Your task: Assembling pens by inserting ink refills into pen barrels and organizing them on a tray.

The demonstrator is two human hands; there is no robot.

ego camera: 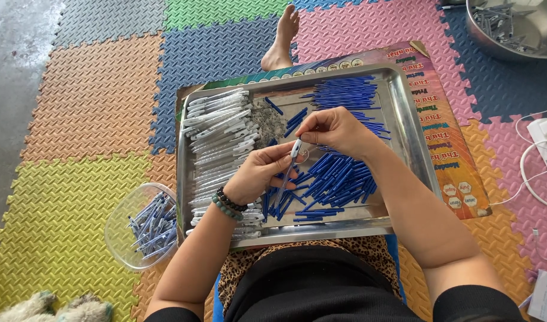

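While both hands meet over the steel tray (pixel 404 125), they hold one pen (pixel 290 164) together.

From the head view, the left hand (pixel 258 176) has its fingers closed on the pen barrel, and the right hand (pixel 336 128) pinches its white top. Blue parts (pixel 336 179) and clear barrels (pixel 219 134) fill the tray; a clear bowl (pixel 121 223) lies left, and a metal bowl (pixel 512 30) is cut off at the top. The pen tip is hard to see.

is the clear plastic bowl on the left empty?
No, the clear bowl on the foam mat beside the metal tray holds a pile of assembled pens.
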